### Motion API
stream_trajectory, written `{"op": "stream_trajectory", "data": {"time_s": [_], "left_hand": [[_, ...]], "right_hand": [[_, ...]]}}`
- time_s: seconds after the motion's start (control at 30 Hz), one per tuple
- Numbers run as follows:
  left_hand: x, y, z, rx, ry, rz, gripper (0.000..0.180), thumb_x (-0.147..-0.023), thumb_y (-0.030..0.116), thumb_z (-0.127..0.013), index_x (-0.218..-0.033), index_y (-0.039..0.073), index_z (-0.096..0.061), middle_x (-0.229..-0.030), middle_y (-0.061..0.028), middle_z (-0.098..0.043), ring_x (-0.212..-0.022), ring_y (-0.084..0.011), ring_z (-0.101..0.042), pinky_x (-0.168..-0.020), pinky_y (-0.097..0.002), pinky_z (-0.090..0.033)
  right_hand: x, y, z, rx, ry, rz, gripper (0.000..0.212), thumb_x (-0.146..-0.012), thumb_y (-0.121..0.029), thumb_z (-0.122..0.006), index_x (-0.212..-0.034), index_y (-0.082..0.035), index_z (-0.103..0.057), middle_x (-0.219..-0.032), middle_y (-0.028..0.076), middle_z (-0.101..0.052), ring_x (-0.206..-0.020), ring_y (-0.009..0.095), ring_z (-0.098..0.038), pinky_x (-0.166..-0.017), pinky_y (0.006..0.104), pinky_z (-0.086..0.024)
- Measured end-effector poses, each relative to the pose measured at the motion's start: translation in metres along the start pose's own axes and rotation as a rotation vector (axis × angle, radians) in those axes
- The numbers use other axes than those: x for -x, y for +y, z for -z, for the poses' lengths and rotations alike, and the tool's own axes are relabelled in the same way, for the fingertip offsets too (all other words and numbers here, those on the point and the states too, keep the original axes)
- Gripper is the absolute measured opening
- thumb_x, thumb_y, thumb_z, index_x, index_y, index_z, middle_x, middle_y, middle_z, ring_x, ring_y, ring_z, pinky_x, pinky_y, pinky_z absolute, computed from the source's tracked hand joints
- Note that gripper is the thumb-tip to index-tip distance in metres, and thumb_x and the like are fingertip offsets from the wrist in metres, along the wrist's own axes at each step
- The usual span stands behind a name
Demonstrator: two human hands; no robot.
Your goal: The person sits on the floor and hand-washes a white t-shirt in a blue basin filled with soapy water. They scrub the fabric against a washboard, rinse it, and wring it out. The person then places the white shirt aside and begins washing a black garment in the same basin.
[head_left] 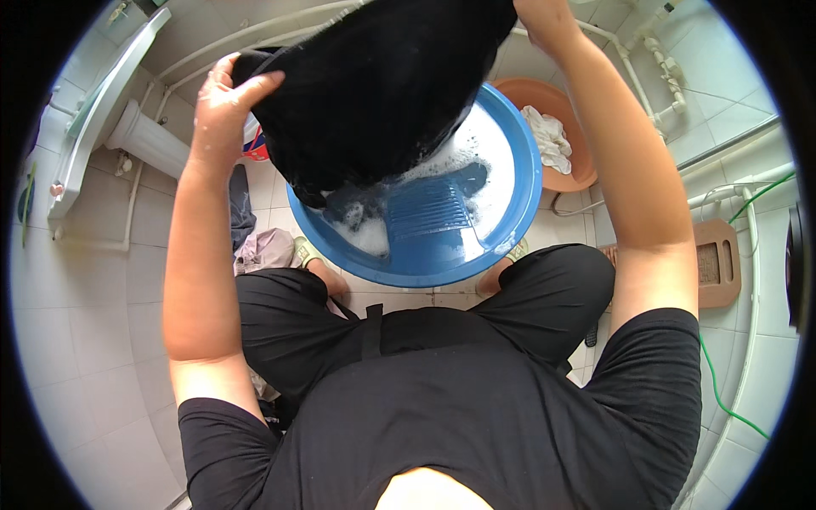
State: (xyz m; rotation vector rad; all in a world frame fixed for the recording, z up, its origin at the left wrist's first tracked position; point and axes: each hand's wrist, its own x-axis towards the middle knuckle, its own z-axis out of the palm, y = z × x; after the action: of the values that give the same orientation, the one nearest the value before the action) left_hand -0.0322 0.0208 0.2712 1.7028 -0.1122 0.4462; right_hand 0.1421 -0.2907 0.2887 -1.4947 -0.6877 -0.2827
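Observation:
A black garment [382, 93] is stretched between my two raised hands, its lower edge hanging over a blue basin [520, 189]. My left hand [225, 106] grips its left corner, thumb pressed on the cloth. At the top edge of the view, my right hand [546, 24] has hold of the other end; its fingertips are partly cut off. White suds [501, 170] and dark water fill the basin. A blue ridged washboard [429, 208] slopes down into the water from the near rim. The cloth hides the basin's far left part.
At the basin's right stands an orange-brown basin [585, 170] with a white cloth [546, 138] inside. A pink cloth [265, 251] and a grey-blue one [241, 204] lie on the tiles to the left. A sink [106, 110] juts out left. Pipes [671, 81] and a green cord [722, 399] run right.

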Motion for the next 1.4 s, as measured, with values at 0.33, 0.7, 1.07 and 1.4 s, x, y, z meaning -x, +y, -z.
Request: {"op": "stream_trajectory", "data": {"time_s": [0.33,0.7,1.07,1.4], "left_hand": [[0.131,-0.118,-0.024,-0.802,-0.479,-0.089,0.053,-0.058,0.018,-0.077,-0.104,0.004,-0.055,-0.095,-0.0122,-0.057,-0.09,-0.0287,-0.057,-0.079,-0.0351,-0.046],[0.175,-0.114,-0.043,-0.585,-0.455,-0.023,0.024,-0.07,0.012,-0.067,-0.093,0.006,-0.059,-0.076,-0.0099,-0.055,-0.07,-0.0287,-0.056,-0.062,-0.0333,-0.045],[0.18,-0.086,-0.046,-0.437,-0.714,-0.054,0.053,-0.059,0.012,-0.072,-0.109,0.007,-0.056,-0.079,-0.009,-0.05,-0.073,-0.0253,-0.052,-0.064,-0.0334,-0.043],[0.19,-0.111,-0.073,-0.526,-0.726,-0.106,0.039,-0.068,0.014,-0.069,-0.104,0.01,-0.054,-0.078,-0.0076,-0.052,-0.075,-0.0251,-0.055,-0.067,-0.0339,-0.045]], "right_hand": [[0.204,0.103,0.02,0.427,-0.891,-0.425,0.021,-0.084,-0.025,-0.055,-0.084,-0.003,-0.057,-0.072,0.0,-0.054,-0.071,0.009,-0.05,-0.067,0.0258,-0.043],[0.227,0.121,-0.059,0.89,-0.849,-0.476,0.05,-0.072,-0.049,-0.063,-0.099,-0.007,-0.063,-0.102,0.013,-0.056,-0.097,0.028,-0.054,-0.085,0.036,-0.045],[0.222,0.094,-0.037,0.635,-0.278,-0.343,0.012,-0.074,-0.013,-0.054,-0.08,-0.004,-0.06,-0.085,0.01,-0.062,-0.082,0.024,-0.06,-0.074,0.0341,-0.047],[0.236,0.074,0.024,0.268,-0.27,-0.489,0.012,-0.08,-0.007,-0.052,-0.091,-0.004,-0.051,-0.078,0.001,-0.052,-0.071,0.008,-0.049,-0.067,0.0222,-0.042]]}}
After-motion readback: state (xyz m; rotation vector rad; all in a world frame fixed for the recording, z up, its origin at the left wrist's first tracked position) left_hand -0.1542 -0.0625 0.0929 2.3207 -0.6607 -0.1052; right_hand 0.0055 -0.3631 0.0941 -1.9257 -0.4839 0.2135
